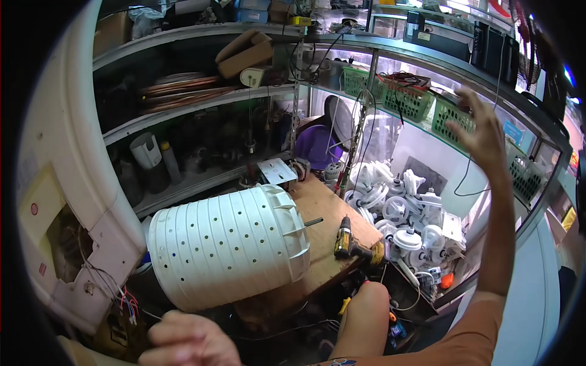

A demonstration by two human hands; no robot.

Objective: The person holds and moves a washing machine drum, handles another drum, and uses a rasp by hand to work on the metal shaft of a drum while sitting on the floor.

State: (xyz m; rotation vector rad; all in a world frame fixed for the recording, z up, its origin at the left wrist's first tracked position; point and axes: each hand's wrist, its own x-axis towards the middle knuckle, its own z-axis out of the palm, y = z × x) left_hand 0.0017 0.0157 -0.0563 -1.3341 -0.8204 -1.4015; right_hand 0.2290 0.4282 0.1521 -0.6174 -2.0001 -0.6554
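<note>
My right hand [479,131] is raised at the upper right, with its fingers apart and nothing in it. It is nearest to a green plastic basket [450,124] on a glass shelf, partly in front of it; whether they touch I cannot tell. Low in the view, my left hand [189,343] is loosely curled, with nothing visible in it. Just beyond that hand a white perforated washing machine drum [223,241] lies on its side, its metal shaft [314,222] pointing right. A yellow and black cordless drill [354,244] rests on the wooden bench [317,195] beside the drum.
Several white gearboxes [408,238] are heaped at the right behind the bench. More green baskets [408,102] line the glass shelf. Metal shelving [201,100] at the back left holds copper tubing [180,93] and cardboard. A white machine casing [73,183] with loose wires [129,305] stands at the left.
</note>
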